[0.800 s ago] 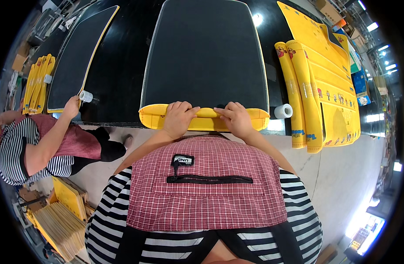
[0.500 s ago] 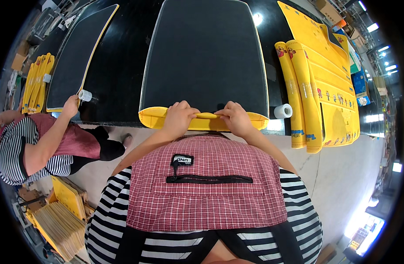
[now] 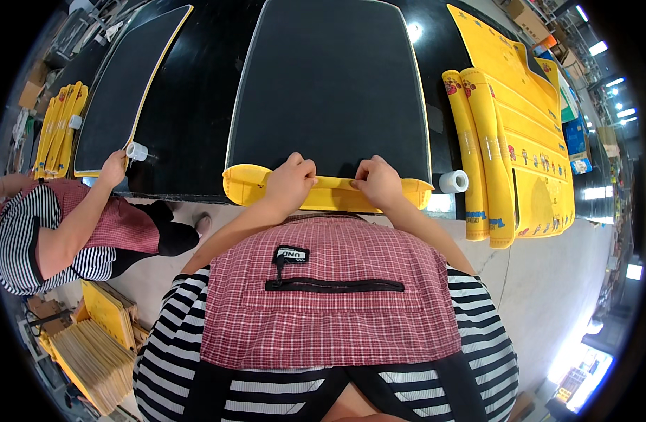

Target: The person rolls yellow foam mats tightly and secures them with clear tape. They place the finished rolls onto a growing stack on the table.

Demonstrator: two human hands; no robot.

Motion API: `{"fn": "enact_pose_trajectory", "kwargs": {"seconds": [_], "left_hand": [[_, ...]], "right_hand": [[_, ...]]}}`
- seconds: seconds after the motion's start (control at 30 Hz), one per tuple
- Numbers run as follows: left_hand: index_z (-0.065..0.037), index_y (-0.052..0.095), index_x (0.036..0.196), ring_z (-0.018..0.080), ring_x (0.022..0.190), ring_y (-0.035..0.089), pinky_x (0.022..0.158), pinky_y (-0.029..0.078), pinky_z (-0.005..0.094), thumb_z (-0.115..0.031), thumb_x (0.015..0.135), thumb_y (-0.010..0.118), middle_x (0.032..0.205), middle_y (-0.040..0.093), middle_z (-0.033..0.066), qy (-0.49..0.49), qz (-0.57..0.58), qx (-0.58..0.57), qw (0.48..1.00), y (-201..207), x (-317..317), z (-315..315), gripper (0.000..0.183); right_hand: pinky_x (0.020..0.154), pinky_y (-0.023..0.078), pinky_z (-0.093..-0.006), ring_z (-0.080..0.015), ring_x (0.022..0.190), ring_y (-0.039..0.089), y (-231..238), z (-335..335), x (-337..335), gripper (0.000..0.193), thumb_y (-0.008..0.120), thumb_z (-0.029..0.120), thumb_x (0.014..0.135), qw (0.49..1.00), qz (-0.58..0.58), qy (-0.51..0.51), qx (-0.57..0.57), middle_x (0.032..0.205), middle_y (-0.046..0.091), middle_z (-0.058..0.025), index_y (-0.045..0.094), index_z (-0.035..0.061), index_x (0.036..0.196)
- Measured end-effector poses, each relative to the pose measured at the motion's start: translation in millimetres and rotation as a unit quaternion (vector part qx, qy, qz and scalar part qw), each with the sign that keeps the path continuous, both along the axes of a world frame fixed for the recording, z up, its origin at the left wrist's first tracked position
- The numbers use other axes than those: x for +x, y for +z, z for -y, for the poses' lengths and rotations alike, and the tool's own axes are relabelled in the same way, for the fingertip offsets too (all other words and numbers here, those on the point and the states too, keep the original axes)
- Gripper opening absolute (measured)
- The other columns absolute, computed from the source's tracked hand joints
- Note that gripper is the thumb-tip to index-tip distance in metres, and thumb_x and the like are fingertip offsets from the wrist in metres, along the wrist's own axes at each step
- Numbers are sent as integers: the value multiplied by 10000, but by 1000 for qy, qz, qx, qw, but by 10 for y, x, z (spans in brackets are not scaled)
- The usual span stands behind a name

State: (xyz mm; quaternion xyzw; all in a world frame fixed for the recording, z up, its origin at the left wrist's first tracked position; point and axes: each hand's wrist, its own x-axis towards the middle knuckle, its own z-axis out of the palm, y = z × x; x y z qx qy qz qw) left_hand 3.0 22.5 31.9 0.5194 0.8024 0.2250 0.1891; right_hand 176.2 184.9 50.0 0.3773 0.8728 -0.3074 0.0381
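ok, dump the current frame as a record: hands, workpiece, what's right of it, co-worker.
left_hand: left hand, fingers curled on the mat's turned-up near edge
right_hand: right hand, pinching the same edge, apart from the left
workpiece: mat, black face up, near edge curled up showing yellow
surface: black table
right_of_workpiece: pale roll, probably tape; two yellow rolls side by side; spread yellow mat beyond
co-worker: at left, one hand by another pale roll
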Motion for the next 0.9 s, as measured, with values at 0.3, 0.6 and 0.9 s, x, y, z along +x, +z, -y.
{"fn": "enact_pose_trajectory", "kwargs": {"seconds": [0.3,0.6,0.9], "left_hand": [[-211,790,1166,265,1111,561,1011,387,454,-162,952,689,1084,607,68,-61,-231,143,960,-409,-81,422,242],[-222,799,1157,266,961,587,905,433,413,-118,959,604,954,601,62,-25,-113,50,992,-165,-159,334,297],[-119,732,889,333,947,686,809,556,433,-205,873,733,950,624,124,46,25,27,998,-85,-457,199,87]], "right_hand": [[951,437,-412,-262,1036,572,-250,118,430,270,660,100,901,948,-85,150,267,979,580,-55,784,174,1129],[911,460,-405,-270,992,562,-222,78,535,416,624,85,895,963,-59,133,228,1009,563,-86,757,212,1268],[830,555,-465,-367,1006,672,-174,-187,381,131,609,102,919,993,-51,13,104,1051,585,-138,705,128,1005]]}}
